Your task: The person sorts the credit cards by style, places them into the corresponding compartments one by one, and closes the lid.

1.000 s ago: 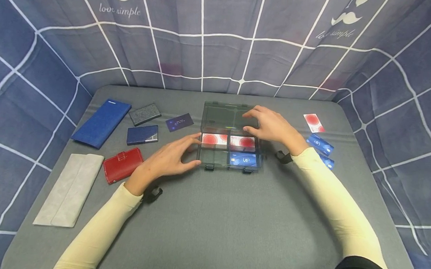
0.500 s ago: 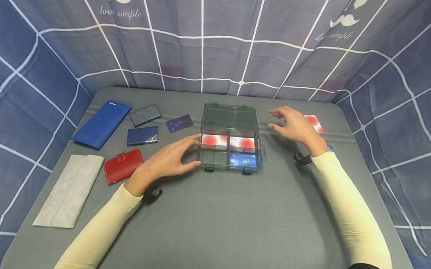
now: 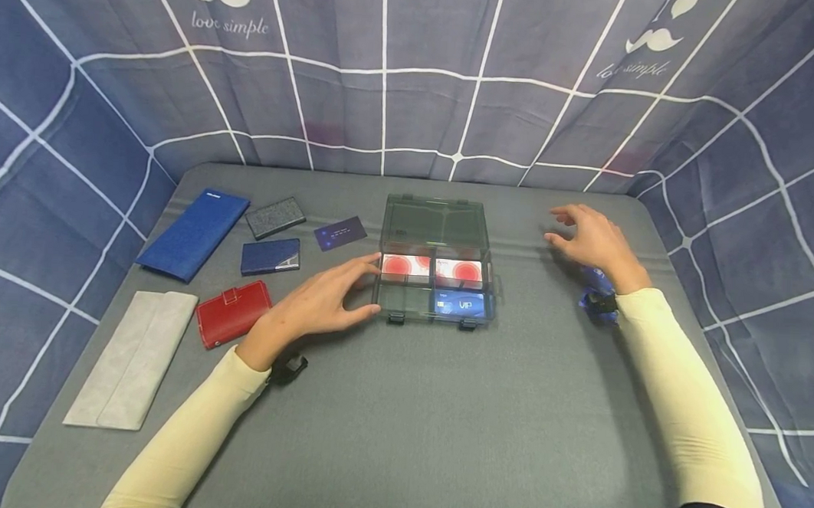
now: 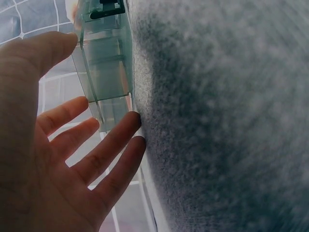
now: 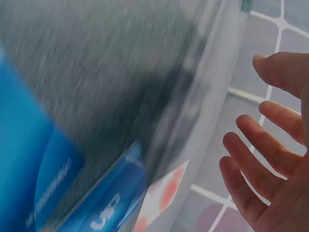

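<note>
Translucent green box (image 3: 404, 301) on grey table (image 3: 426, 416), lid (image 3: 436, 221) tipped back; in it, 2 red-&-white cards (image 3: 406, 265) in back compts., VIP card (image 3: 460, 303) front R. Person's L hand (image 3: 322, 292) at box's L edge, fingers spread, gripping nothing; I can't tell if tips touch. R hand (image 3: 594, 237) well R of box, above table, empty, thumb & fingers apart; blue cards (image 3: 597, 283) under wrist, loose red-&-white card (image 5: 164, 195) near. L of box: dark card (image 3: 340, 234), red wallet (image 3: 233, 314), pale folder (image 3: 132, 358), etc.
</note>
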`<action>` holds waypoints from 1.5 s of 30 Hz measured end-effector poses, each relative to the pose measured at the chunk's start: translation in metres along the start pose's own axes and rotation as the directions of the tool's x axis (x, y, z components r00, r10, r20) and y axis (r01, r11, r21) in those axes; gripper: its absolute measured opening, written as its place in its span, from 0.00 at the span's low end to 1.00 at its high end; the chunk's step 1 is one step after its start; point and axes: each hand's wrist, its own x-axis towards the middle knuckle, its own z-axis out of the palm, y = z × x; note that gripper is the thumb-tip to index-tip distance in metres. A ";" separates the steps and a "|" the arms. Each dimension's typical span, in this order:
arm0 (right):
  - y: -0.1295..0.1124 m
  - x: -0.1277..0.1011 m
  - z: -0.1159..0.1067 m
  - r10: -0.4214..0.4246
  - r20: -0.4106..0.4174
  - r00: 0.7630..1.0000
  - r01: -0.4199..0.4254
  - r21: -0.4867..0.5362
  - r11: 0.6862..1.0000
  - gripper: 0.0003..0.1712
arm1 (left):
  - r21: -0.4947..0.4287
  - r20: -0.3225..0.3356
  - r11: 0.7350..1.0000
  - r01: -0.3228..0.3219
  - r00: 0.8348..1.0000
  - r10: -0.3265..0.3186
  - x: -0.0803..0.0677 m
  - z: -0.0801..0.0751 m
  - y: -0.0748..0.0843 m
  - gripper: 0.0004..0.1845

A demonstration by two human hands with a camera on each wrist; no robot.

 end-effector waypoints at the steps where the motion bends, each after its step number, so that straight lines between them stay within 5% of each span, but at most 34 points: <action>1: 0.003 0.000 -0.001 0.008 0.001 1.000 -0.008 0.002 1.000 0.35 | -0.001 0.000 1.000 -0.001 1.000 0.001 0.000 0.000 0.000 0.41; 13: 0.051 -0.004 -0.003 0.099 -0.038 0.994 -0.096 0.060 0.994 0.37 | 0.002 -0.004 1.000 0.000 1.000 0.000 0.000 0.000 0.000 0.40; 29: 0.075 -0.015 -0.006 0.219 0.033 0.975 -0.219 0.014 0.976 0.42 | 0.014 -0.002 1.000 0.004 1.000 -0.004 0.002 0.003 -0.002 0.40; 45: 0.086 -0.014 -0.004 0.191 0.017 0.981 -0.191 0.036 0.981 0.39 | 0.013 -0.001 1.000 0.006 1.000 -0.006 0.000 0.002 -0.002 0.41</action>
